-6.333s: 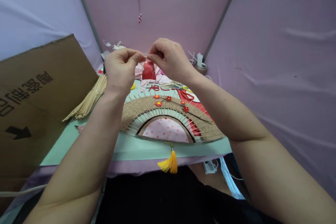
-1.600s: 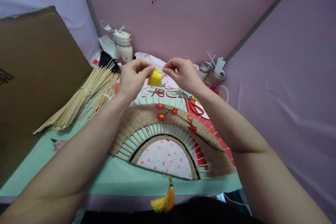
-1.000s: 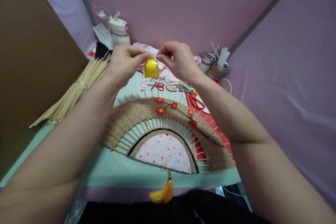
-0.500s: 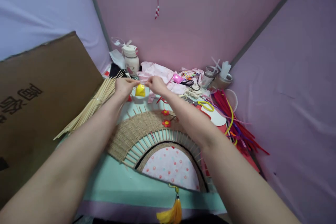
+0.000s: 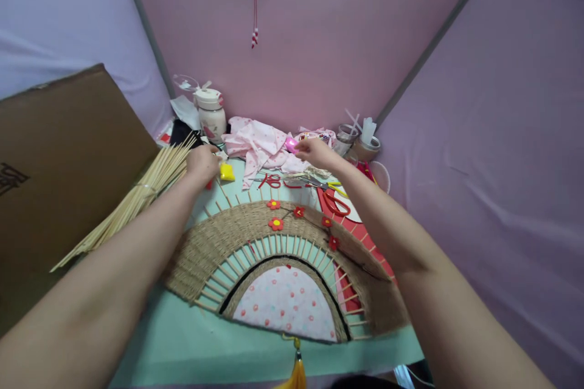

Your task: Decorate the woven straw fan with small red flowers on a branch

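My left hand (image 5: 203, 162) is at the back left of the table, its fingers closed at the edge of a small yellow packet (image 5: 227, 171). Part of that grip is hidden behind the hand. At the back middle, my right hand (image 5: 316, 153) reaches out with thumb and forefinger a little apart, at the edge of a shiny pink packet (image 5: 291, 144). Below both arms lies a half-round woven fan (image 5: 219, 234) with thin stick ribs, red felt flowers (image 5: 275, 223), a patterned cloth centre (image 5: 283, 301) and a yellow tassel (image 5: 297, 371).
A bundle of thin sticks (image 5: 137, 194) leans by a cardboard box (image 5: 68, 164) on the left. Behind are a white bottle (image 5: 211, 115), crumpled pink cloth (image 5: 255, 140) and cups (image 5: 367, 149). Red-handled scissors (image 5: 336, 203) and red cut pieces (image 5: 269, 180) lie beyond the fan.
My right hand has left the yellow packet and moved right to the pink one. My left hand stays by the yellow packet. The view has shifted, showing more of the fan's right side.
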